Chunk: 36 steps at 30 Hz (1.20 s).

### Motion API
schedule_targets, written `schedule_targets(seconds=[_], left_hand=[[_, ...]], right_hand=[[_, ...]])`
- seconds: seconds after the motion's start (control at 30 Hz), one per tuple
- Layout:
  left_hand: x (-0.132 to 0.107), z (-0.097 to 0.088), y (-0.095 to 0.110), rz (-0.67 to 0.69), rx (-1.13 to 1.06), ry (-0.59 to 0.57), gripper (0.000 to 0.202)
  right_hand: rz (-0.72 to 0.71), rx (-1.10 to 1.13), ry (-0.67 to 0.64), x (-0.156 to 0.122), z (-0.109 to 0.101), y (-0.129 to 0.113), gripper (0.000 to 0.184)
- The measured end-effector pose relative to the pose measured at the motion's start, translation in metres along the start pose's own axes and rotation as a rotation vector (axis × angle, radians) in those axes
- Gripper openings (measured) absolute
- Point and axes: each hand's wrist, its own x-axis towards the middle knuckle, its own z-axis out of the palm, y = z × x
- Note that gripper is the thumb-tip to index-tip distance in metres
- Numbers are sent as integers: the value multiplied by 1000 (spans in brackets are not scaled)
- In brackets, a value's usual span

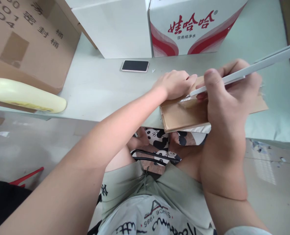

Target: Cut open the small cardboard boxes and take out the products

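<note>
Head view: my right hand (pixel 229 104) clenches its fingers round the white cutter (pixel 272 60), blade tip on the cardboard (pixel 181 116) at the counter (pixel 98 88) edge, centre-right; my left hand (pixel 175 84) presses the cardboard, fingers curled, grip unclear.

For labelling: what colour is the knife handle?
The long plastic knife handle is white; head view.

view: head-worn; single | faces: forward, steeply down | range: close above left hand (pixel 175 84), right hand (pixel 229 98), table (pixel 98 91) edge
</note>
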Motion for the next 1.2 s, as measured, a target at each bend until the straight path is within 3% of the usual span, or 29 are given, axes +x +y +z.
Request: schedule_targets(seconds=[0.47,0.7,1.07,1.2], left_hand=[[1,-1,-1,21,-15,-31,54],[1,0,-2,23,-26,-2,56],[1,2,-2,13,-41,34,57],[2,4,-3,-5,-76,72,51]], right_hand=[[63,-170,-72,2,0,-5,29],[113,-223,25,7,6,-2,33],[46,-296,85,4,7,0,27],[34,-276,176,4,6,-1,27]])
